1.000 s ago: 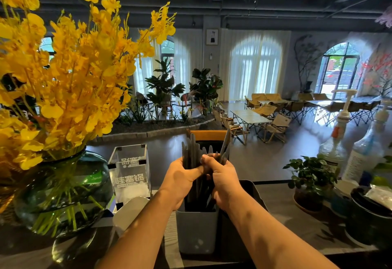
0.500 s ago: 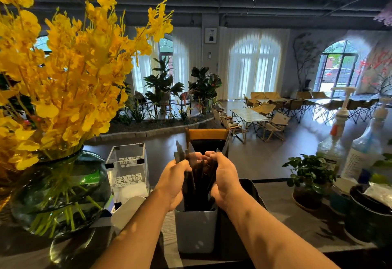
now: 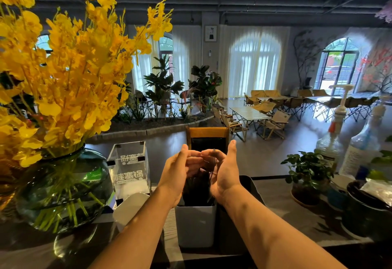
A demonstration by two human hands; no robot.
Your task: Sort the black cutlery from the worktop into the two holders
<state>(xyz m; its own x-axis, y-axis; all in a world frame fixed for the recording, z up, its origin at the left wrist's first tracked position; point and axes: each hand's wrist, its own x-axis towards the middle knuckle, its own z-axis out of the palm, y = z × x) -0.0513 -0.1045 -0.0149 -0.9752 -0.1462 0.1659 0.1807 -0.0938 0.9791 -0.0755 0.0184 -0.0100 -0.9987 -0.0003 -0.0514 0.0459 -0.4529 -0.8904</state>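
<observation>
**Hands open over the grey holder**

The black cutlery point(image 3: 196, 186) stands in the light grey holder point(image 3: 195, 226) on the desk point(image 3: 284, 203). Only its dark upper parts show between my wrists. The lower ends are hidden inside the holder, and I cannot tell forks from knives in that shadow. The second, darker holder point(image 3: 249, 180) sits just right of the grey one, mostly covered by my right forearm.

My left hand point(image 3: 178, 173) and right hand point(image 3: 224, 173) hover above the grey holder, palms facing, fingers loose and spread, gripping nothing. One thin dark piece stands up beside my right fingers point(image 3: 209, 155). It may be leaning on them, but the blur leaves that unclear.

Half a second ago both hands were wrapped round the bundle, its tips poking above my knuckles. Now they have let go, and the bundle sits lower in the holder.
</observation>
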